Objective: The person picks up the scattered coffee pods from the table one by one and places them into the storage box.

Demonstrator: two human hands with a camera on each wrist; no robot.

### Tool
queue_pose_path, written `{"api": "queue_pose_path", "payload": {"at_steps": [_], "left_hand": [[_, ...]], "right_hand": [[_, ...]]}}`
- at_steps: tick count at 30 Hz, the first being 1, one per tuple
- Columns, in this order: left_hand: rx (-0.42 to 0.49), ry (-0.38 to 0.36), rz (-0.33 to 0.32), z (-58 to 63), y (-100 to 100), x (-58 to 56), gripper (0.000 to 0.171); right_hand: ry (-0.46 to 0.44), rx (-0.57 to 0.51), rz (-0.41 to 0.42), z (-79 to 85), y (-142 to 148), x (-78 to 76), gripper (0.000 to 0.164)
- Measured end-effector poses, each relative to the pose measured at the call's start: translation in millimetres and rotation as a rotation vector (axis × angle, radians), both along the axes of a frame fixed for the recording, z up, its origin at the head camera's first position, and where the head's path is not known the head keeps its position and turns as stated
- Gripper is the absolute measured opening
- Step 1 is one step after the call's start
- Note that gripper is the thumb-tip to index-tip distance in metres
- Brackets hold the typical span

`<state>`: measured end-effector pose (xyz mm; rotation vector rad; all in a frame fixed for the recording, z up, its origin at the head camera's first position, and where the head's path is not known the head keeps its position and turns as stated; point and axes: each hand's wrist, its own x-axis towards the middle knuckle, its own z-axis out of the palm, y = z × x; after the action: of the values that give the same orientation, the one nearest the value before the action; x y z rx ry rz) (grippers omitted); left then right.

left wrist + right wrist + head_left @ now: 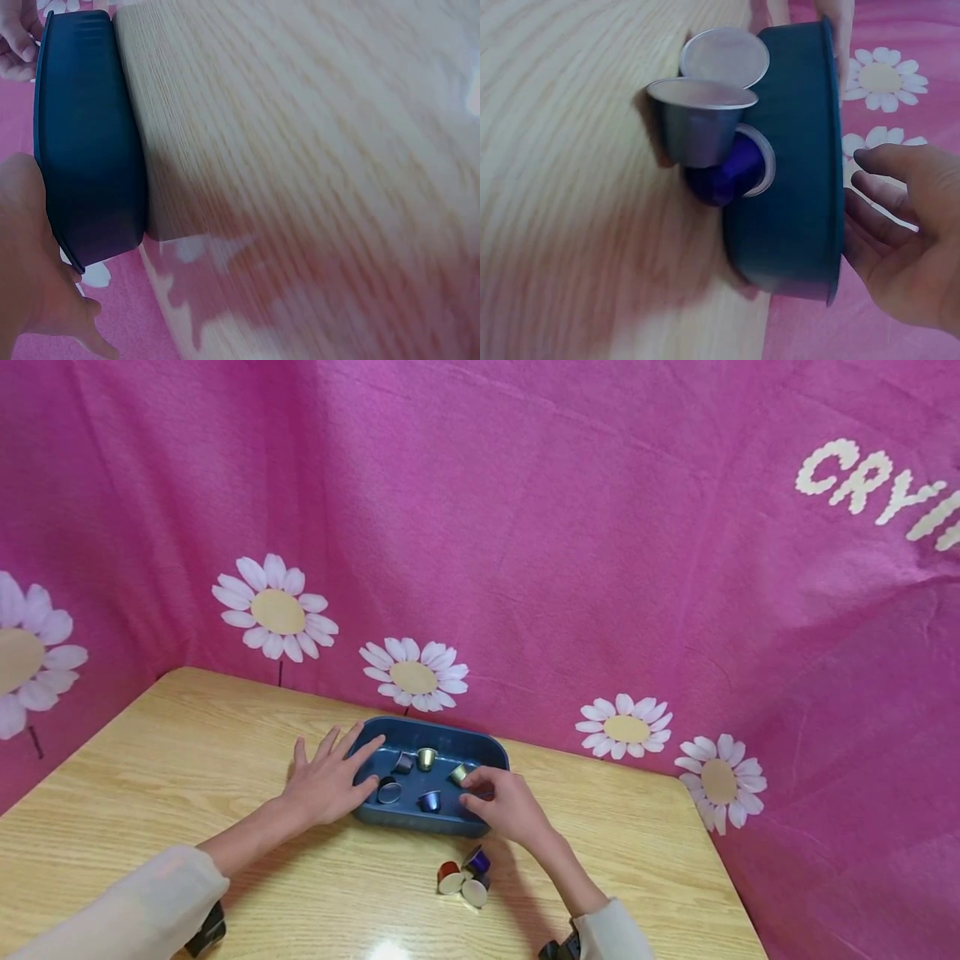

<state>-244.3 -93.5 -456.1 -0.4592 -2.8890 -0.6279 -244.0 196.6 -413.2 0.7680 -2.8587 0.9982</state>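
At the left end of the tray (423, 822), the left hand (324, 787) spreads its fingers; light steadying probably suffices. Loose pods (430, 802) lie inside, three outside pods (449, 878) in front. The right hand (508, 806) bends its fingers near a gold pod (457, 773), grip unclear; working low should avoid knocks.

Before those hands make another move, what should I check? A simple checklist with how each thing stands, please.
1. Tray standing upright on the table: ok.
2. Left hand at the tray's left end, fingers spread: ok.
3. Right hand clear of the nearest gold capsule: cannot tell; they look very close.
4. Blue capsule inside the tray: ok.
5. Table in front of the tray free of capsules: not ok; a red capsule, a purple capsule and a dark capsule lie there.
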Motion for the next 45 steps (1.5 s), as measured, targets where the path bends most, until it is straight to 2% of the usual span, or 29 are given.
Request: {"api": "queue_pose_path", "payload": {"at_steps": [8,19,29,35,45], "left_hand": [[0.007,-0.012,0.003,-1.4,-0.6,-0.3,0.063],[-0.004,-0.004,0.005,0.6,0.6,-1.5,0.064],[-0.02,-0.015,0.007,0.7,-0.7,-0.3,0.063],[-0.009,-0.02,0.004,1.6,-1.5,-0.4,0.063],[-0.003,-0.012,-0.004,0.9,-1.9,0.8,0.062]], "right_hand": [[-0.017,-0.007,-0.024,-9.2,7.1,-0.2,0.012],[-0.123,-0.159,0.025,-5.6,22.7,7.3,0.017],[-0.142,-0.271,0.013,-5.9,37.5,25.2,0.017],[-0.196,-0.263,0.029,-8.0,37.3,38.2,0.013],[-0.261,-0.269,0.077,-23.5,36.9,55.3,0.016]]}}
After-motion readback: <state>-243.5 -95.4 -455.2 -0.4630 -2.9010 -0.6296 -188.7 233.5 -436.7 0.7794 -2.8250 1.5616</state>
